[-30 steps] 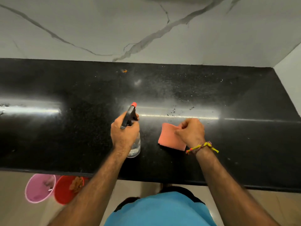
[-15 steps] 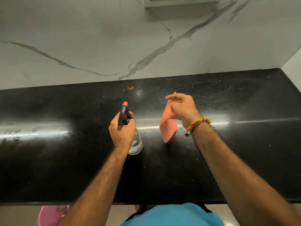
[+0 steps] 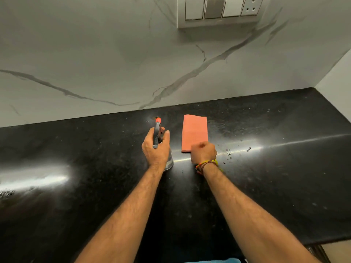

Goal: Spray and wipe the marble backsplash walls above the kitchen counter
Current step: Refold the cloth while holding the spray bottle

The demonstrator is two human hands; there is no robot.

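Gripping the spray bottle (image 3: 168, 158), the left hand (image 3: 155, 149) has its fingers curled round the neck just below the black trigger head, with the orange nozzle tip pointing away toward the wall. What shows of the bottle under the hand is clear plastic; whether liquid is inside cannot be told, and no label or writing can be read on it. Just to the right of that grip, the right hand (image 3: 203, 152) rests on the black counter (image 3: 95, 158) with its fingers curled at the near edge of the orange cloth (image 3: 194, 132); it touches the cloth, but whether it pinches the cloth cannot be told. A beaded bracelet (image 3: 207, 164) circles that wrist. The cloth lies flat, folded into an upright rectangle, stretching from the right hand away toward the wall and sitting beside the nozzle. Small droplets dot the counter to the right of the right hand. Beyond both grips rises the marble backsplash (image 3: 95, 63), grey-veined, meeting a side wall at the far right corner. High above the cloth sits a switch plate (image 3: 222, 8) with 3 rockers and 1 socket, unlabelled.
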